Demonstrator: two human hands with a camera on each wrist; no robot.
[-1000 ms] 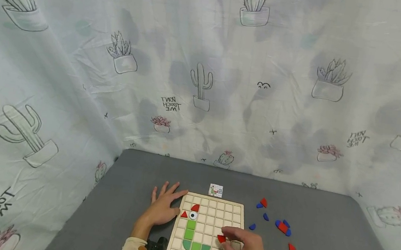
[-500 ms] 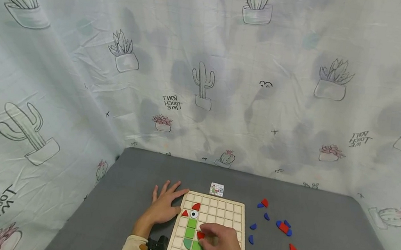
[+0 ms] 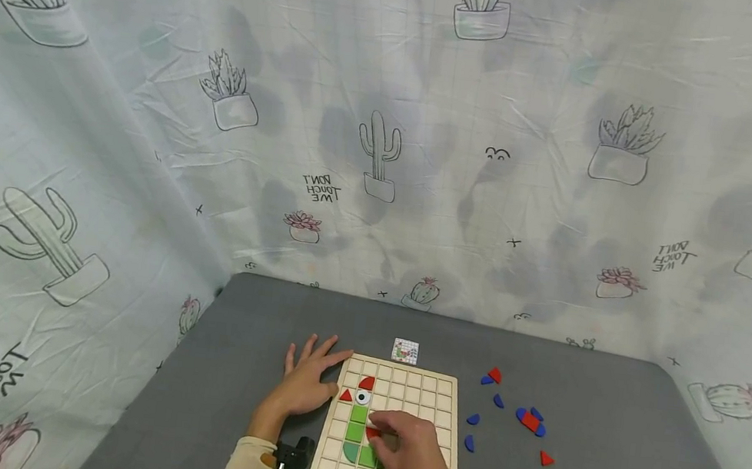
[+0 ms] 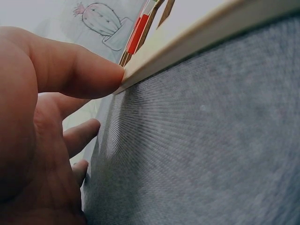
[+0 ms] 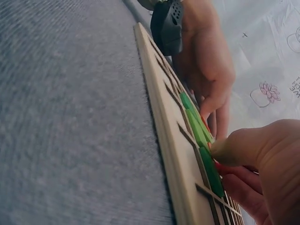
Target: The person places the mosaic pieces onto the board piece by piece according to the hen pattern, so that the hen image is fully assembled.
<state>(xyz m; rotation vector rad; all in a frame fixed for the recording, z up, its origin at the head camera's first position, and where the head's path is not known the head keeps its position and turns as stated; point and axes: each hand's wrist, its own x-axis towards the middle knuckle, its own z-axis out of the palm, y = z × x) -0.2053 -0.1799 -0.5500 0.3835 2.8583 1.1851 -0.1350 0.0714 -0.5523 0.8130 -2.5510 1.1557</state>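
Note:
A wooden grid board (image 3: 437, 382) lies on the grey table. My left hand (image 3: 304, 387) rests at its left side with the fingers spread; in the left wrist view the thumb (image 4: 89, 77) touches the board's edge. My right hand (image 3: 416, 456) pinches a small red piece (image 3: 371, 434) low over the board, just right of the green squares (image 3: 356, 433). Fingers cover much of that piece. Above the squares sit a white eye disc (image 3: 363, 397), a red quarter-circle (image 3: 368, 382) and a red triangle (image 3: 347, 395). A dark green quarter-circle (image 5: 211, 171) shows below the right fingers.
A small picture card (image 3: 405, 351) lies behind the board. To its right are scattered blue half-circles (image 3: 470, 442), a red triangle (image 3: 546, 458) and a red square (image 3: 529, 421) among blue pieces. A printed curtain (image 3: 422, 193) hangs behind the table.
My right hand has moved left across the board with the red piece, to beside the green squares. A blue half-circle it hid now shows. My left hand has stayed at the board's edge.

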